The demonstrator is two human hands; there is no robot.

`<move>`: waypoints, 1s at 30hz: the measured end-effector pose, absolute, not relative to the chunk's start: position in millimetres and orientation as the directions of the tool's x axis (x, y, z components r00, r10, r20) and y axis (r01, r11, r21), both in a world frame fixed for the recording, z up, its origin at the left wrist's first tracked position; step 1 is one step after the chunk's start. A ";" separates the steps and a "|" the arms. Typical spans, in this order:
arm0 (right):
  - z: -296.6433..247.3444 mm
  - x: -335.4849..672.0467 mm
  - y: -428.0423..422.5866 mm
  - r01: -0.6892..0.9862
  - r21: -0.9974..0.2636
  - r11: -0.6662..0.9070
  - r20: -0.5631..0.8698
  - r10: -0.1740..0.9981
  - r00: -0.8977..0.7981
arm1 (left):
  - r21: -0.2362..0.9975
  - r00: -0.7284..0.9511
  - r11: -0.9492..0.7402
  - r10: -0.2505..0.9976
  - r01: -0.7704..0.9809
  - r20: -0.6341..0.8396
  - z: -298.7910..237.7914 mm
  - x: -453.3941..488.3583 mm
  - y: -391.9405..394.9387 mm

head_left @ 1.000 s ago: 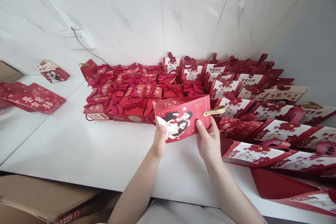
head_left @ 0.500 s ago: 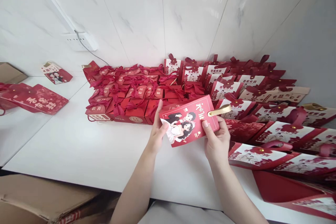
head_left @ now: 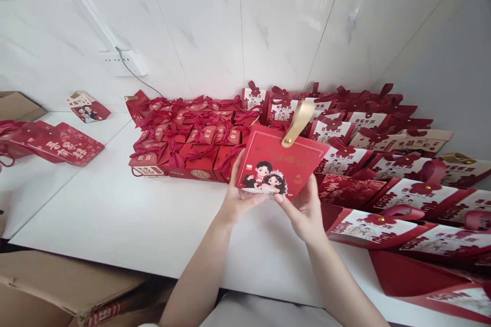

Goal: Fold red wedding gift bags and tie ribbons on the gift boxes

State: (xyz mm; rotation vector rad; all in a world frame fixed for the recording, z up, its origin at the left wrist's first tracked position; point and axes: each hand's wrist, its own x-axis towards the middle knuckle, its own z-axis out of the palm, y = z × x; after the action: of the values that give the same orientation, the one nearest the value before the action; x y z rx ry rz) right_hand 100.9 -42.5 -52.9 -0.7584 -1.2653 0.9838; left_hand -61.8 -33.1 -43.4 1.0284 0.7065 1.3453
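Observation:
Between my two hands is a red gift box [head_left: 282, 161], printed with a cartoon wedding couple and topped by a gold strap with a metal stud. It is raised above the white table [head_left: 153, 225] and leans a little. My left hand [head_left: 240, 196] grips its lower left side, thumb across the bottom front. On the lower right, my right hand [head_left: 305, 204] holds it the same way, thumbs nearly meeting. Most fingers are hidden behind the box. Just beyond it stand small red boxes with ribbon bows [head_left: 199, 153], packed in rows.
Rows of red-and-white gift boxes [head_left: 414, 194] with loop handles fill the right side. At the left lie a red box [head_left: 72, 145] and a small couple-printed box [head_left: 88, 107]. A cardboard carton [head_left: 57, 281] sits at the front left. A cable hangs from the wall socket [head_left: 125, 63].
The held box has turned from lying sideways, strap pointing right, to nearly upright with the strap on top. My right hand has shifted from the strap end to the lower right side.

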 end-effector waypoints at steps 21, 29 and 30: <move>-65.4 106.0 -33.3 0.666 -0.352 0.658 0.887 0.462 0.012 | 0.913 -0.193 -0.390 0.893 0.118 0.407 0.7 -49.8 -56.0; -63.8 103.5 -34.5 0.726 -0.188 0.662 0.940 0.335 -0.062 | 0.992 -0.199 -0.113 0.972 0.057 0.122 24.7 -68.7 -72.3; -64.5 103.5 -34.6 0.733 -0.180 0.656 0.937 0.341 -0.075 | 0.998 -0.202 -0.038 0.978 0.043 0.046 26.1 -70.1 -72.5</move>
State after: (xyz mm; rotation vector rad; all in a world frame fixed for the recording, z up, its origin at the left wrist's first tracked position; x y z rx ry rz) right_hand 103.5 -34.6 -64.5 -0.8863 -1.6747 -0.4074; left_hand -70.1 -72.5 26.1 1.1660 1.3677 1.3723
